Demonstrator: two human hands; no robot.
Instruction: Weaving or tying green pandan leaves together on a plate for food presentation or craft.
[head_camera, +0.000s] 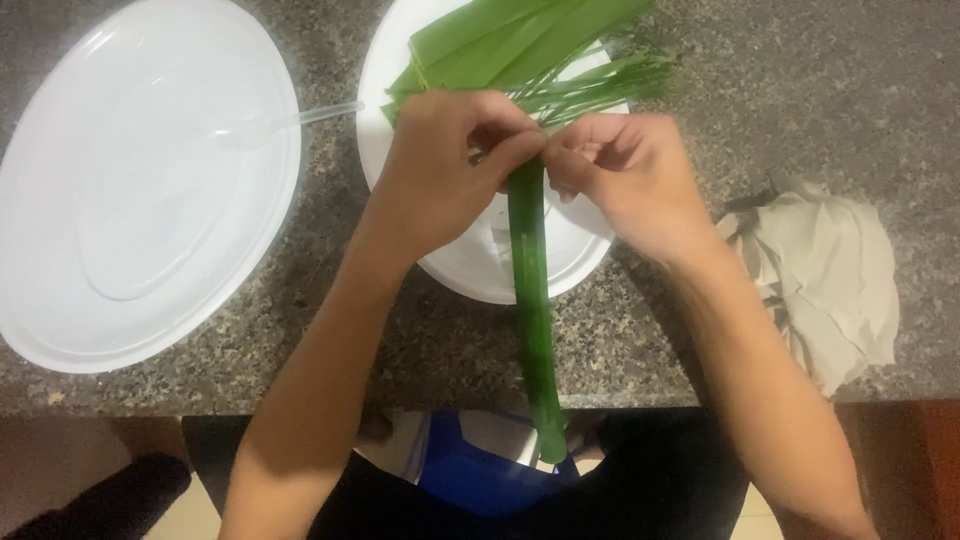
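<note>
Two hands pinch one long green leaf over a granite counter (640, 350).

Above the smaller white plate (470, 265), beside the large oval one (140, 190), the left hand (440, 170) and right hand (625, 175) each close fingertips on the leaf strip (533, 310), which hangs past the counter's edge; bundled leaves (520, 45) lie behind.

My left hand (440, 165) and my right hand (625, 175) meet in the middle of the frame, fingers pinched shut, knuckles up. Both my bare arms reach up from the bottom.
</note>
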